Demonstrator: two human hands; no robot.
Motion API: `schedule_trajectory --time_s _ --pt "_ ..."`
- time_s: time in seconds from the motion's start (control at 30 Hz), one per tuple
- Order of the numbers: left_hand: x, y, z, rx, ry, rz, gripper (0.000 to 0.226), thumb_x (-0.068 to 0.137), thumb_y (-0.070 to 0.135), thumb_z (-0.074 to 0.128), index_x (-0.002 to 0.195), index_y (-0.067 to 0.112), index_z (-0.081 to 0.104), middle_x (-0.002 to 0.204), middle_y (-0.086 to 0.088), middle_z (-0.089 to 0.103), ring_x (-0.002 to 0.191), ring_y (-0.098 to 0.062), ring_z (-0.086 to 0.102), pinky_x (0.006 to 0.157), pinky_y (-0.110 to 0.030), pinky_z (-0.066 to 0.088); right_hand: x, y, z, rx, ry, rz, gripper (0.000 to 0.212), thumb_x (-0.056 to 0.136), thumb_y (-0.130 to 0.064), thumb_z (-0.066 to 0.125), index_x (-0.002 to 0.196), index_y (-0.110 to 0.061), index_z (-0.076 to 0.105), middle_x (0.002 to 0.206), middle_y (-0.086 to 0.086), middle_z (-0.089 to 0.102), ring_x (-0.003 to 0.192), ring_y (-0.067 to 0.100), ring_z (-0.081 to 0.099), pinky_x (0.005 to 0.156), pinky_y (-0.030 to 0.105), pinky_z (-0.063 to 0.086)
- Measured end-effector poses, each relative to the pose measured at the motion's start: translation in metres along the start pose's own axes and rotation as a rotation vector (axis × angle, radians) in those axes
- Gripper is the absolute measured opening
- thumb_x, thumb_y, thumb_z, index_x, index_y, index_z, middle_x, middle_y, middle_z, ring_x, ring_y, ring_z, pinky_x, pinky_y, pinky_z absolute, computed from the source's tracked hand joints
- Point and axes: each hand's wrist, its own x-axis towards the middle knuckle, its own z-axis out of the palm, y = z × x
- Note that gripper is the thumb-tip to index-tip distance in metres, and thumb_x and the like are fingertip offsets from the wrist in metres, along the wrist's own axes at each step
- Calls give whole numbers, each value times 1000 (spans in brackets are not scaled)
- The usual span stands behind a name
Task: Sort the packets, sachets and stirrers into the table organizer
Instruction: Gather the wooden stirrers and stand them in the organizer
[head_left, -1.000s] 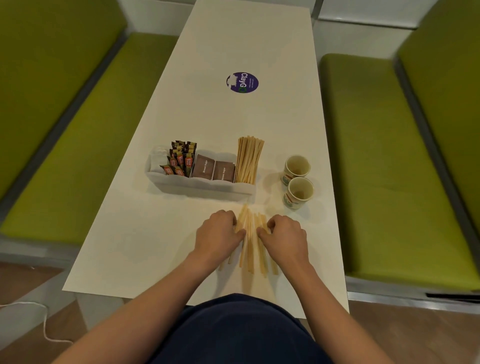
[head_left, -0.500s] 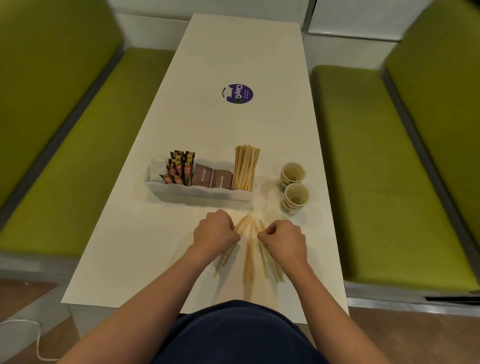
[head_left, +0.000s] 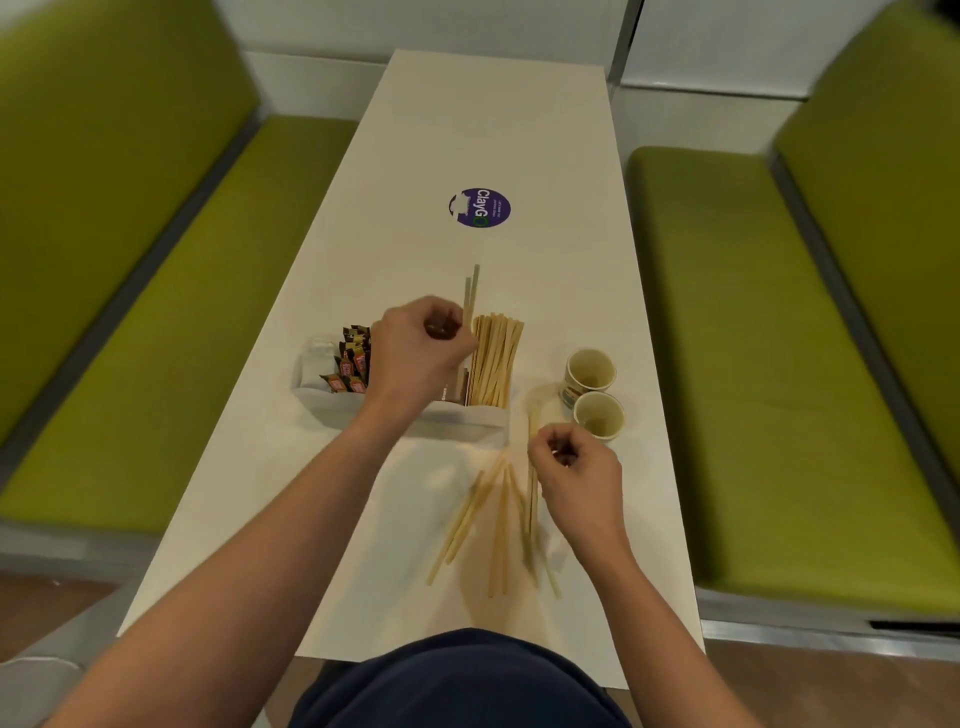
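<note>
Left grip (head_left: 421, 353) clutches two stirrers (head_left: 470, 296), right grip (head_left: 576, 473) pinches one; sticker (head_left: 480, 208) reads "ClayGo".

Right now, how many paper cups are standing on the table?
2. Both stand right of the organizer: the far cup behind, the near cup just beyond the right hand. No others seem hidden.

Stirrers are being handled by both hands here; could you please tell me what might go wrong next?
1. The left hand holds stirrers above the organizer, beside the standing bundle; they may slip into the neighbouring compartment.
2. The right hand pinches a single stirrer right beside the paper cups and could tip one.
</note>
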Motion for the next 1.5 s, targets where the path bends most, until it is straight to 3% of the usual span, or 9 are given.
schedule_trajectory --time_s 0.1,0.2,0.47,0.63,1.03,1.23,1.37,1.43,1.5 --pt "20 -2 16 -54 31 -3 8 78 17 75 84 20 74 74 7 73 71 -12 71 71 -38 63 13 -21 -1 108 65 -74 11 93 -17 68 86 -24 72 75 -7 68 68 9 60 68 33 56" --pt "25 -13 31 -31 18 -33 6 78 21 75 83 22 72 74 7 72 71 -15 71 70 -42 63 33 -41 -3 180 156 -140 10 94 -17 67 86 -23 70 76 -1 66 67 12 58 64 38 56" --pt "12 -44 51 174 -43 -103 11 78 17 74 89 16 72 76 8 69 73 -7 66 62 -18 49 88 -59 20 233 299 -241 2 96 -20 66 94 -21 68 84 -4 69 77 13 63 69 31 57" --pt "12 -51 55 231 -45 -72 14 79 16 72 94 16 71 77 7 68 76 -9 66 69 -25 55 98 -42 43 162 215 -204 2 97 -22 66 96 -20 67 87 -9 69 78 4 64 69 20 53" --pt "19 -58 46 222 1 7 19 83 16 71 101 16 66 88 2 67 77 -8 63 76 -30 56 97 -18 54 -39 172 -123 4 91 -26 72 93 -23 71 82 -10 71 76 11 69 73 33 57" --pt "28 -48 45 233 -35 -29 50 92 16 58 141 14 50 136 -3 59 120 -18 55 101 -38 49 90 -21 59 -89 198 -126 32 93 -29 70 122 -20 62 114 -4 64 87 9 63 78 27 51" --pt "31 -41 49 346 -233 -89 56 97 12 49 151 9 37 136 -14 59 123 -28 57 92 -30 42 92 -26 66 -119 25 -64 49 105 -30 47 152 -17 43 148 -1 52 127 16 55 105 33 45" --pt "31 -40 53 342 -273 -54 44 98 11 46 142 10 50 128 -12 65 117 -28 61 90 -32 46 96 -29 69 -146 -61 -44 43 107 -33 35 147 -21 47 141 -1 58 126 21 55 103 37 44" --pt "28 -39 56 313 -270 -13 32 99 13 45 125 15 63 112 -7 72 103 -25 65 83 -34 50 97 -34 69 -173 -91 -71 36 110 -30 29 131 -22 57 114 -7 64 103 17 56 83 30 38"
